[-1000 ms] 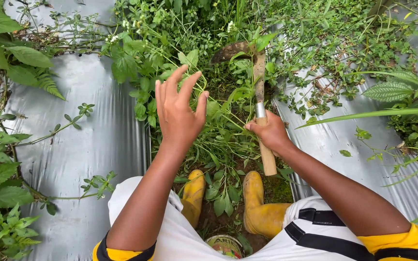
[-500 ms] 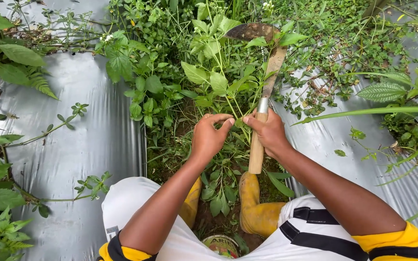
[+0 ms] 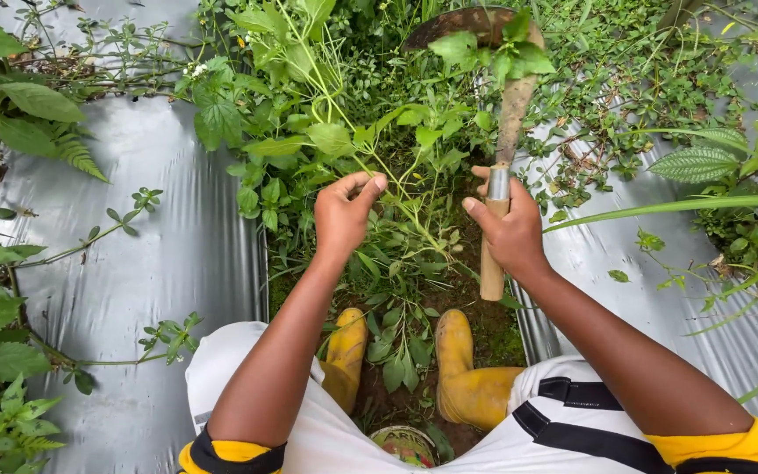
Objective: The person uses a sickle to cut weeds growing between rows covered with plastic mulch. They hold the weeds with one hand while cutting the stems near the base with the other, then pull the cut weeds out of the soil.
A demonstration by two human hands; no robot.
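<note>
My left hand (image 3: pixel 341 213) is pinching a thin green weed stem (image 3: pixel 396 197), fingers curled shut around it, in the furrow between two sheets of silver plastic mulch (image 3: pixel 160 228). My right hand (image 3: pixel 509 230) is gripping the wooden handle of a sickle (image 3: pixel 495 189), fist closed tight, thumb pointing left; its curved blade is arching over the leaves up top. The stem is running up-left from beside the handle. My yellow boots (image 3: pixel 462 364) are standing on the soil below.
</note>
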